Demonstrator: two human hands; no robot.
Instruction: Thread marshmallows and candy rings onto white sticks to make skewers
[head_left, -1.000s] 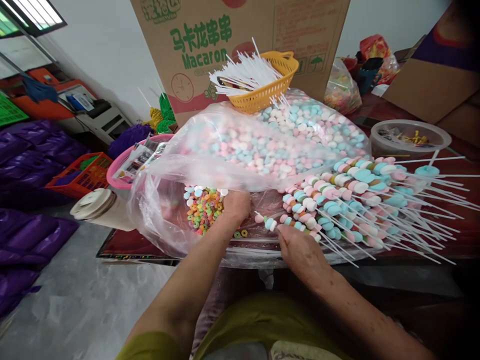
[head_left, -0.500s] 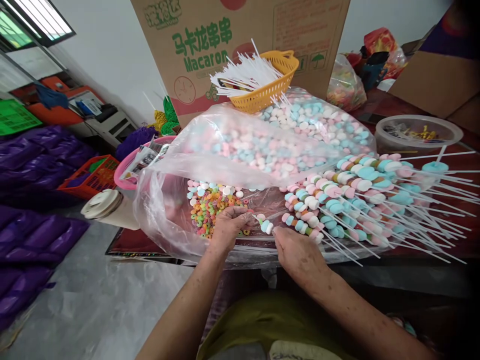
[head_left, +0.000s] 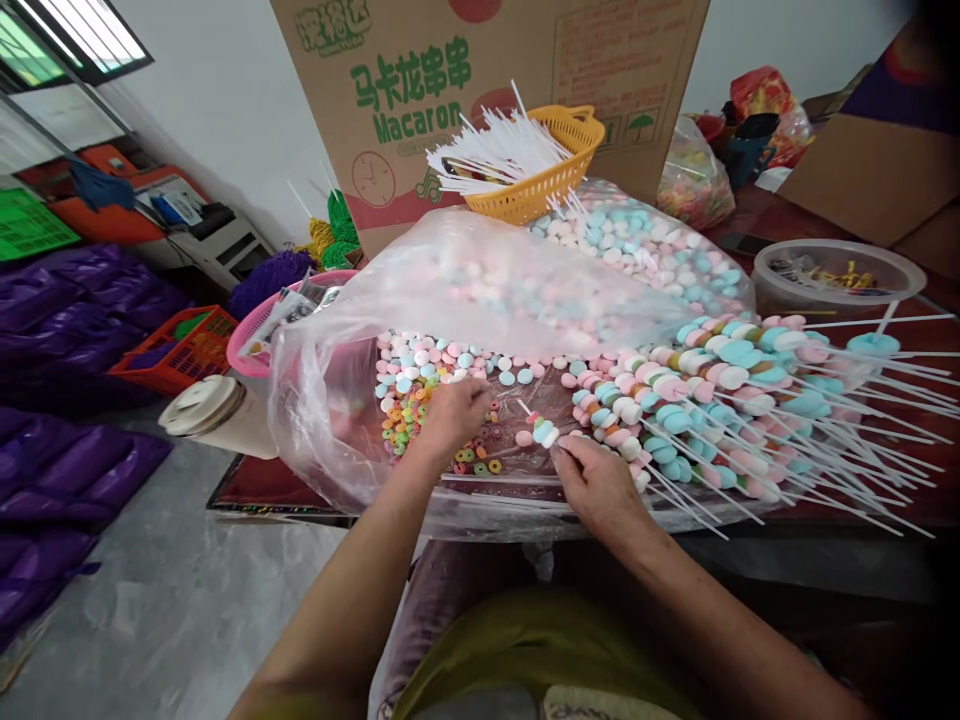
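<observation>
My left hand (head_left: 450,412) reaches into a heap of small coloured ring candies (head_left: 409,418) on clear plastic, fingers curled over them; what it pinches is hidden. My right hand (head_left: 596,485) pinches a thin white stick (head_left: 541,433) that carries a few pink, blue and white marshmallow discs near its tip. Loose pastel discs (head_left: 480,358) lie just beyond both hands. To the right lies a pile of finished candy skewers (head_left: 720,400), their sticks fanning out rightwards.
A large clear bag of pastel marshmallows (head_left: 525,280) sits behind the hands. A yellow basket of white sticks (head_left: 544,165) rests on it, before a "Macaron" cardboard box (head_left: 420,90). A clear plastic tub (head_left: 829,275) stands right; a pink basket (head_left: 259,335) and white lidded jar (head_left: 206,410) left.
My left hand moved from near the stick's tip back up over the ring candies. More loose pastel discs now lie spread behind the hands. My right hand stayed holding the stick.
</observation>
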